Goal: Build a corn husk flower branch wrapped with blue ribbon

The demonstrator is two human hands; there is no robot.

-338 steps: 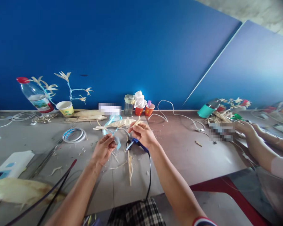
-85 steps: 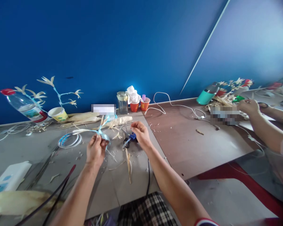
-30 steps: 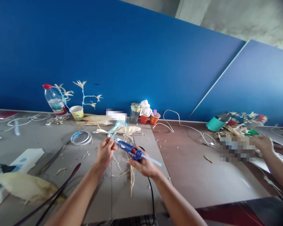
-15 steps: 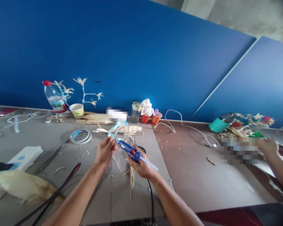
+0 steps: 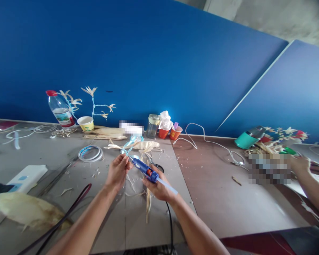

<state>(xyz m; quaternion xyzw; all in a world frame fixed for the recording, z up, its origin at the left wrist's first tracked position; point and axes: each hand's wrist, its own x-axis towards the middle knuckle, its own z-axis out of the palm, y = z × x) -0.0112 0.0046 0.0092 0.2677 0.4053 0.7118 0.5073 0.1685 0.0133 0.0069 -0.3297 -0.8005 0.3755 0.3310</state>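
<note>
My right hand (image 5: 158,187) is wrapped around a blue hot glue gun (image 5: 144,169), and a translucent glue stick (image 5: 168,185) juts from its back end. Its nozzle points left, at or very near the fingertips of my left hand (image 5: 118,170). Those fingers pinch a stem wrapped in light blue tape (image 5: 126,150), which forks upward and bears a pale husk flower at its left. Whether the nozzle touches the stem I cannot tell. Just behind lie pale corn husks (image 5: 147,145), and scissors (image 5: 158,168) are partly hidden behind the glue gun.
Rolls of tape (image 5: 90,153), a white power strip (image 5: 33,180) and a large husk (image 5: 26,209) lie to the left. Behind stand a water bottle (image 5: 61,113), a paper cup (image 5: 86,123) with husk flowers, a glass jar (image 5: 152,126) and red cups (image 5: 175,133). At right, another person's hand (image 5: 301,166) is at work.
Both hands keep nearly the same pose. The glue gun's nozzle has shifted very slightly left, and the view has moved a little.
</note>
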